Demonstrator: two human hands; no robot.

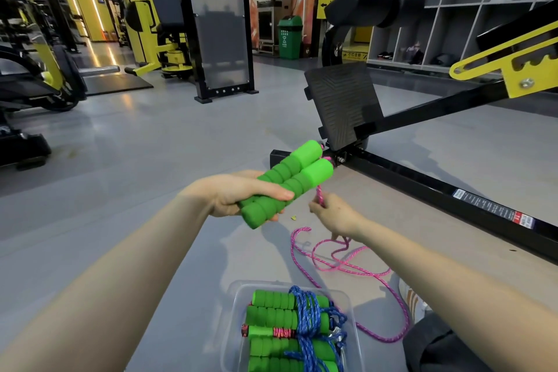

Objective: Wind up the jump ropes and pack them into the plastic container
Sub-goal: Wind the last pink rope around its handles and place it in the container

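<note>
The left hand [241,196] was clenched round a pair of green foam handles [290,181], held side by side as one bundle with the thumb laid across them, above and beyond the plastic container [238,290]. The right hand [335,214] pinched the pink rope [347,266] just below where it leaves the far ends of the handles, beyond the container and a little to its right. From that pinch the rope fell to the floor [151,160] and lay in loose loops just beyond the container and down its right side. No turn of it could be seen on the handles. Inside the container lay the finished ropes [280,338], green handles stacked flat, most bound with blue cord [305,311] and one showing pink at its middle. The container's near end was cut off by the edge of the view. Well beyond the container ran the black frame [422,184] of a gym machine, with a ribbed footplate [341,106] standing over it. By the look of it, the winding of this rope was only beginning. The next move would call for the right hand to carry the rope round both handles under light tension while the left kept the pair tight together. The slack would need to feed up from the floor without knotting, before the end was tucked in and the bundle laid with the others.
</note>
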